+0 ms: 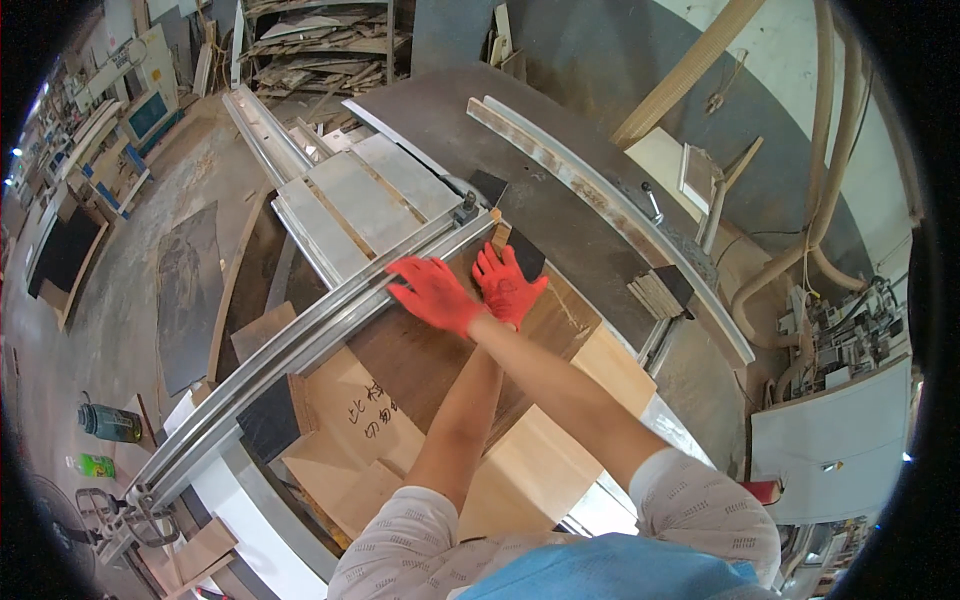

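My forearms cross, both hands in red gloves. My left hand (510,287) lies on the far end of a brown wooden board (405,355), its fingers spread toward a small wood block (501,235) at the end of the metal fence. Reaching across it from the right, my right hand (436,296) has its fingers stretched out over the long aluminium fence (330,305); whether they touch it I cannot tell. A dark piece (525,256) sits just beyond my left hand. Neither hand grips anything that I can see.
A slatted sliding table (350,205) lies beyond the fence. On the dark machine top (560,220) stand a long curved-looking rail (600,190) and a stack of small boards (657,295). Pale panels (530,470) lie near my body. A bottle (108,423) stands at far left; hoses (825,180) hang at right.
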Available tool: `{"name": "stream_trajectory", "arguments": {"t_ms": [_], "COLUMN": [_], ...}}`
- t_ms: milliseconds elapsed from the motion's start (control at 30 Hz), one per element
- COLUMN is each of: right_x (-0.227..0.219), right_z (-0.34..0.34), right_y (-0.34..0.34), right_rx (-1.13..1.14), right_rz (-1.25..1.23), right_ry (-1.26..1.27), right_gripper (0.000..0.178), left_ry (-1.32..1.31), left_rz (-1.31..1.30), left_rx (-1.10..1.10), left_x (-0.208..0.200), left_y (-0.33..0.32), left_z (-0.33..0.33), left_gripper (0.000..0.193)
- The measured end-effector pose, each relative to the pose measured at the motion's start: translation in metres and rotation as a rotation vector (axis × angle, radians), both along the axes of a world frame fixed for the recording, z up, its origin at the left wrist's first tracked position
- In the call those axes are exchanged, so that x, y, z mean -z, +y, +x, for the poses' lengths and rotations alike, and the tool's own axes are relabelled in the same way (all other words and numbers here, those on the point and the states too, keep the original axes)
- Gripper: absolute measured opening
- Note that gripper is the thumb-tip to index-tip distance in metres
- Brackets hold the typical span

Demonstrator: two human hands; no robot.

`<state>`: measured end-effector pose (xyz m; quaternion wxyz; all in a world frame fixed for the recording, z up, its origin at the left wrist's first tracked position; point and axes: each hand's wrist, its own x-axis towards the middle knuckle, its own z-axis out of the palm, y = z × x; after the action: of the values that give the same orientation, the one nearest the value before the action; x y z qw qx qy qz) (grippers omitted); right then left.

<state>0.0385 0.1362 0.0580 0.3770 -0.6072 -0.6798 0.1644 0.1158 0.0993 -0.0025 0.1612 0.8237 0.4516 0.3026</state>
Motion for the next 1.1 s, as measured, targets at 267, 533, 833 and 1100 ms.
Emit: {"name": "stream_trajectory", "arguments": {"t_ms": [267,533,833,1100], "right_x": [0.037,0.064,0.074,0.085], "right_z": [0.021,0.013,0.014,0.020], "right_y": [-0.395,-0.460,-0.476,-0.479], "right_rx": [0.693,0.660,0.698,0.710], "right_rz": [-0.055,0.069,0.132,0.200], "right_ry": [-0.112,-0.189,-0.143,-0.131], "right_gripper": [0.036,0.017,0.012,0.012], "left_ry": [-0.001,-0.188,-0.508,-0.413], "left_rz": [-0.012,0.022,-0.213,-0.019], "left_rx": [-0.023,0.119,0.130,-0.231], "left_x": [-0.018,-0.074,-0.039,-0.124], "left_y": [-0.056,-0.107,-0.245,-0.138], "left_z": [-0.003,-0.011,-0.249,-0.494], "left_gripper": [0.094,0.071,0.072,0.071]}}
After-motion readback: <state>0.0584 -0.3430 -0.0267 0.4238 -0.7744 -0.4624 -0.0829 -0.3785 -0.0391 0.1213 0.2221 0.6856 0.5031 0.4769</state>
